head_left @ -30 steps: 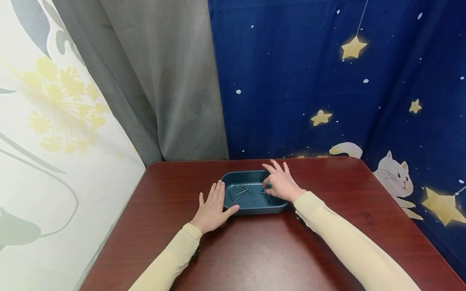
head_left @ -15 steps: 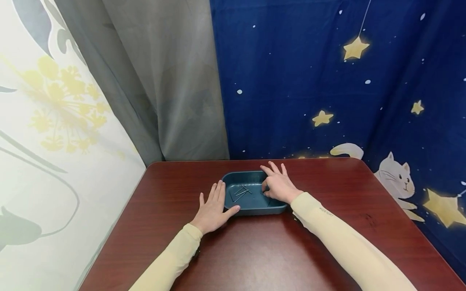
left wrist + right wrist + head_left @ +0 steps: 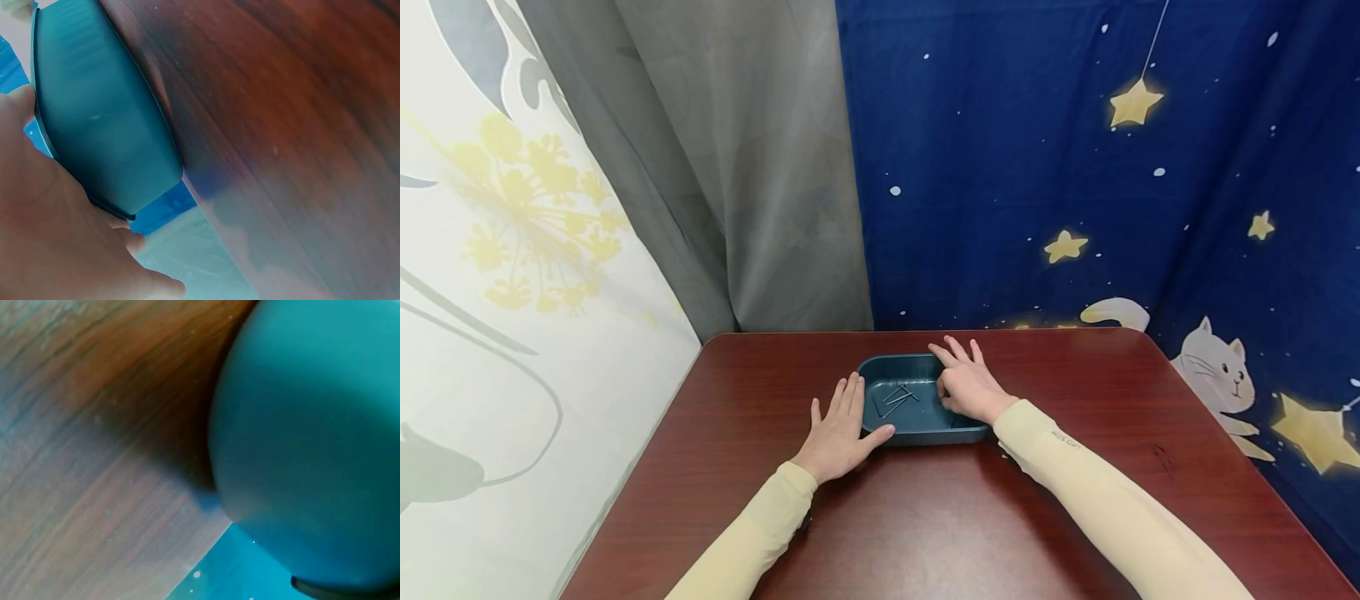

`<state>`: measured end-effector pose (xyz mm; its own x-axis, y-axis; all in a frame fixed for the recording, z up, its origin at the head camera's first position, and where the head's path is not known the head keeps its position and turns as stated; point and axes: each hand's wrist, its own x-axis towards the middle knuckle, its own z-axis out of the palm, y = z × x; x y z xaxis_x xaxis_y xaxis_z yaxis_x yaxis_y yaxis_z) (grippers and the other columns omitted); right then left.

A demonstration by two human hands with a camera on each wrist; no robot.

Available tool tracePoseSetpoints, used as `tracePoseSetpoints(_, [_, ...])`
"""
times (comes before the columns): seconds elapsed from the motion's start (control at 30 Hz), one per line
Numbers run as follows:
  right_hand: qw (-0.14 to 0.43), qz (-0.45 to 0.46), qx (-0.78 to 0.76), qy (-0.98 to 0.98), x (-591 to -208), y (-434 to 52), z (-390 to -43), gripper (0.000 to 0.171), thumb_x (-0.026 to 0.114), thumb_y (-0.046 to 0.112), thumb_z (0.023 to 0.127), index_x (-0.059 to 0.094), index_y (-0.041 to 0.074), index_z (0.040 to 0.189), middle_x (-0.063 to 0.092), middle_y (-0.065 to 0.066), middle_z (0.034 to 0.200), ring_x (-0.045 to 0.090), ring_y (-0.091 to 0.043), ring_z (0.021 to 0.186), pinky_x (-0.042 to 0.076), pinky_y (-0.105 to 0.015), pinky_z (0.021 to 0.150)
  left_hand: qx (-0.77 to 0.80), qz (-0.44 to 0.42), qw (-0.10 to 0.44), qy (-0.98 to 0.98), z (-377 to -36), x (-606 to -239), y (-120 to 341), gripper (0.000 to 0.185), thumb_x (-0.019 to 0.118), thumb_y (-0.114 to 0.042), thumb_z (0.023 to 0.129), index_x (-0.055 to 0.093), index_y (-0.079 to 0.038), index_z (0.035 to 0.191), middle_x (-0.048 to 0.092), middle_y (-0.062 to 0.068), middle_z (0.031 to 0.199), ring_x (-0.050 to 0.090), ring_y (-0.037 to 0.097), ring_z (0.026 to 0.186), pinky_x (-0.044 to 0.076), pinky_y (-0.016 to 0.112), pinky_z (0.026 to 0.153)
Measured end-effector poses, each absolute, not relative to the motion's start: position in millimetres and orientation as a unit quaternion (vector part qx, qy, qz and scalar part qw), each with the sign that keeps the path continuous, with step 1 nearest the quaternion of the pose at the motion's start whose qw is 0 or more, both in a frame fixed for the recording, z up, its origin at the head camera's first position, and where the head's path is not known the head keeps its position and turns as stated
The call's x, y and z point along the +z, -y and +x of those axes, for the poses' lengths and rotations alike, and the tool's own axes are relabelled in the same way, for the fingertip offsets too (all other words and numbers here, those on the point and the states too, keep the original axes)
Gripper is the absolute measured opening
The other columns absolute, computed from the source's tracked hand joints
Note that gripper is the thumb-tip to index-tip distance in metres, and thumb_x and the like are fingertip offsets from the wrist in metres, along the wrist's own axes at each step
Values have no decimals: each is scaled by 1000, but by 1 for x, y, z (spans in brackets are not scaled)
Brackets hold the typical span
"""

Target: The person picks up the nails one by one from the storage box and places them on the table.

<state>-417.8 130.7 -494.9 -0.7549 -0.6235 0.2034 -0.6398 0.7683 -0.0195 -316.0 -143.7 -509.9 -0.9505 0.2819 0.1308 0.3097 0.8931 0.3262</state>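
Observation:
A dark blue-green plastic tray (image 3: 925, 437) stands on the table with several thin metal nails (image 3: 898, 398) loosely crossed in its left half. My left hand (image 3: 838, 433) rests flat against the tray's left end, fingers straight, thumb over the front rim; the left wrist view shows the left hand along the rim too. Over the right half of the tray, my right hand (image 3: 972, 390) has thumb and index finger pinched together low inside it, on a nail mostly hidden by the fingertips. Its other fingers are spread upward. The right wrist view shows only the tray's outer wall (image 3: 312, 444).
The reddish-brown wooden table (image 3: 910, 517) extends around the tray. A grey curtain (image 3: 782, 167) and a blue star-patterned curtain (image 3: 977, 167) hang behind its far edge. A pale patterned curtain (image 3: 512, 400) hangs on the left.
My right hand has shifted slightly left within the tray, its thumb and index finger drawing closer together. The left hand stays in place against the tray.

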Motion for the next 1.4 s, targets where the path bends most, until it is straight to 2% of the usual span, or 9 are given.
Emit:
tracePoseSetpoints(0.13, [100, 338, 40, 935, -496, -129, -418, 28, 82, 15, 76, 66, 32, 59, 33, -9, 161, 11, -38, 152, 10, -73, 111, -175, -153, 38, 972, -317, -511, 143, 105, 39, -78, 92, 8, -6, 162, 5, 9, 169, 5, 30, 154, 6, 71, 112])
tracePoseSetpoints(0.43, [99, 336, 52, 935, -495, -131, -415, 31, 83, 16, 74, 62, 31, 56, 34, -10, 160, 10, -38, 152, 7, -73, 111, -177, -152, 29, 972, -316, -509, 141, 104, 40, -77, 93, 7, -6, 162, 4, 9, 169, 3, 29, 154, 4, 70, 113])
tracePoseSetpoints(0.7, [112, 343, 49, 931, -494, -130, -413, 31, 81, 17, 75, 62, 34, 57, 31, -7, 162, 7, -35, 153, 8, -72, 112, -172, -151, 30, 973, -316, -509, 142, 105, 37, -79, 92, 7, -6, 162, 4, 9, 169, 4, 30, 154, 6, 70, 113])
tracePoseSetpoints(0.9, [117, 344, 47, 930, -488, -129, -410, 28, 81, 17, 76, 64, 34, 59, 31, -6, 163, 5, -34, 153, 8, -71, 112, -189, -161, 43, 968, -318, -514, 144, 104, 42, -75, 94, 9, -3, 161, 7, 14, 168, 5, 35, 153, 4, 73, 110])
tracePoseSetpoints(1.07, [131, 349, 56, 926, -482, -132, -408, 28, 82, 18, 75, 65, 34, 60, 32, -8, 162, 7, -36, 153, 9, -73, 111, -185, -160, 45, 969, -318, -514, 144, 104, 42, -75, 94, 10, -3, 161, 5, 12, 168, 4, 34, 153, 4, 72, 111])
tracePoseSetpoints(1.4, [146, 340, 76, 926, -462, -149, -405, 28, 83, 19, 78, 65, 34, 63, 27, -7, 164, 3, -32, 154, 3, -70, 113, -172, -156, 42, 972, -314, -509, 144, 107, 34, -81, 91, 9, -5, 162, 6, 10, 169, 4, 31, 154, 3, 70, 112])
